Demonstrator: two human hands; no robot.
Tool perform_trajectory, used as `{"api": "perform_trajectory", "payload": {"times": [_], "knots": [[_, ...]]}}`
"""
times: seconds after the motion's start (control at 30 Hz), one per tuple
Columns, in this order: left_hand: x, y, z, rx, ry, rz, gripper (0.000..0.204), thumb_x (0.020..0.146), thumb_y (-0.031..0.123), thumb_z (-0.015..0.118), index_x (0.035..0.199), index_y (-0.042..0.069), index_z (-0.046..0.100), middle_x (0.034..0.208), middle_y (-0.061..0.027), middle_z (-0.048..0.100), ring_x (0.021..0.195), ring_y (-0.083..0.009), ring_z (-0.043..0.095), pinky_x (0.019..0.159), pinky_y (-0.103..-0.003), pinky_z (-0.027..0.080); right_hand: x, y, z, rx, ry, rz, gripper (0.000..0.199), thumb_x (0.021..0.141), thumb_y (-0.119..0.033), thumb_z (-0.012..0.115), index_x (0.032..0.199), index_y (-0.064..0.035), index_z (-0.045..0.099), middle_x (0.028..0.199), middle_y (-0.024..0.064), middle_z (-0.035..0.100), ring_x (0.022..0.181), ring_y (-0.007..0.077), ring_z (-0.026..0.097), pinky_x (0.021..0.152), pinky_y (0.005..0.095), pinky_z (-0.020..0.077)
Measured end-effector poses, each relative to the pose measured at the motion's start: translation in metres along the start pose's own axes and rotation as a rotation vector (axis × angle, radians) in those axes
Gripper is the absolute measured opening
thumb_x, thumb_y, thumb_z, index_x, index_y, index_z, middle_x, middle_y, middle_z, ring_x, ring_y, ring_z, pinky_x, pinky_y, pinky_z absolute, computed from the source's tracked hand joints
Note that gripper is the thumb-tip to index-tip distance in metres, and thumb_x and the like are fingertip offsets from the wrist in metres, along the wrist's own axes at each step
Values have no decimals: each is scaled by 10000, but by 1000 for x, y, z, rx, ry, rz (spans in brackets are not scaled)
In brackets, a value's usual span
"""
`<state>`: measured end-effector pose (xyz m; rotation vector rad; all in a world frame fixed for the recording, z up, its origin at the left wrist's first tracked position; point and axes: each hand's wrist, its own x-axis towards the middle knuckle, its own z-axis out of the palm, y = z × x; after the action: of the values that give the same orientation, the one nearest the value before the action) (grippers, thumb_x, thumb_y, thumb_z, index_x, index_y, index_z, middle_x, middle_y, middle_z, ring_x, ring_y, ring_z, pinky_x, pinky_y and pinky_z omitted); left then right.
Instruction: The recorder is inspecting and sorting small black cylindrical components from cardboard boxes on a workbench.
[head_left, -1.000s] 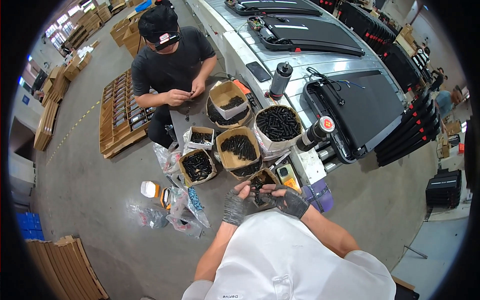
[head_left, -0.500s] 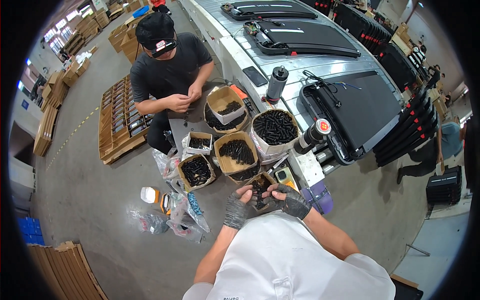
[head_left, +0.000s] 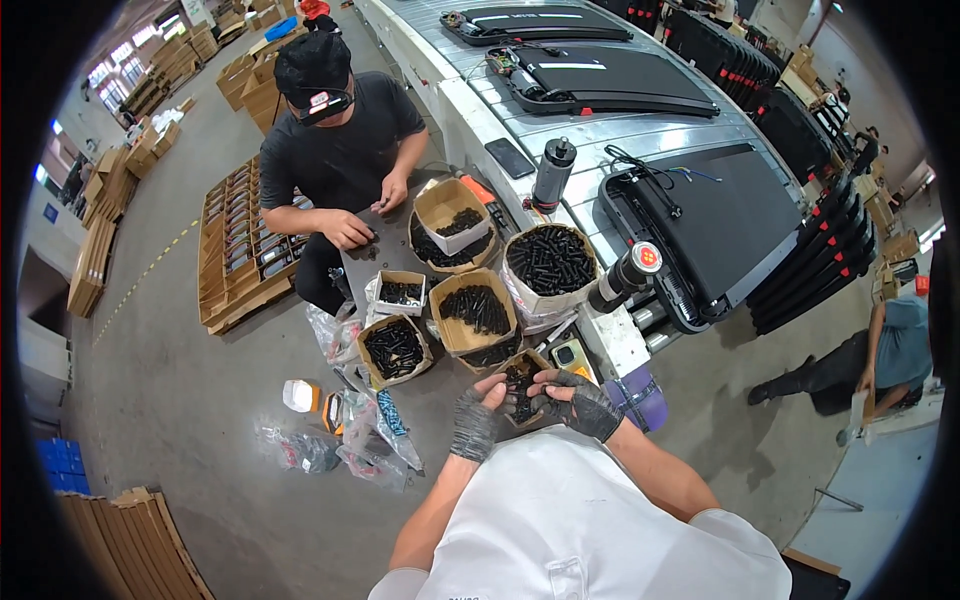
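- Both gloved hands are staying together at the small brown box of black parts.
- Left hand is holding its side, fingers curled.
- Right hand is gripping the other side.

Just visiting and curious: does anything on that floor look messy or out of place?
Yes: crumpled clear plastic bags lie strewn on the bare floor left of the gloved hands, beside the tidy open boxes of black parts. Nothing looks spilled or damaged.

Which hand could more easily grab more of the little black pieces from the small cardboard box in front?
Probably the right gloved hand. Its fingers already curl over the small open cardboard box of black parts, while the left gloved hand sits at the box's left side, seemingly steadying it.
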<state>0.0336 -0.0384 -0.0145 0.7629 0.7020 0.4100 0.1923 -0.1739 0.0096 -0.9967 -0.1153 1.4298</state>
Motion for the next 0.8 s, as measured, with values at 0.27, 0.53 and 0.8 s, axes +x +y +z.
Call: {"api": "perform_trajectory", "payload": {"times": [0.27, 0.53, 0.8], "knots": [[0, 1, -2, -11, 8, 16, 283, 891, 161, 642, 1124, 3, 619, 962, -81, 677, 864, -142, 613, 800, -269, 486, 2, 4, 2, 60, 50, 19, 228, 894, -63, 558, 1111, 3, 580, 1083, 131, 625, 994, 220, 611, 917, 304, 486], [1, 0, -4, 27, 21, 13, 300, 891, 178, 645, 1131, 0, 616, 970, -77, 672, 868, -140, 609, 802, -269, 483, 8, 7, -3, 29, -38, -25, 357, 922, -156, 566, 1245, -15, 505, 1051, 111, 633, 990, 219, 624, 862, 323, 508], [1, -3, -3, 45, 47, 41, 309, 889, 153, 643, 1147, -15, 608, 1000, -97, 660, 847, -162, 636, 762, -288, 528, 7, 3, 10, -77, 81, 54, 234, 944, -183, 558, 1127, -37, 559, 860, 48, 614, 766, 139, 590, 677, 262, 493]]}}
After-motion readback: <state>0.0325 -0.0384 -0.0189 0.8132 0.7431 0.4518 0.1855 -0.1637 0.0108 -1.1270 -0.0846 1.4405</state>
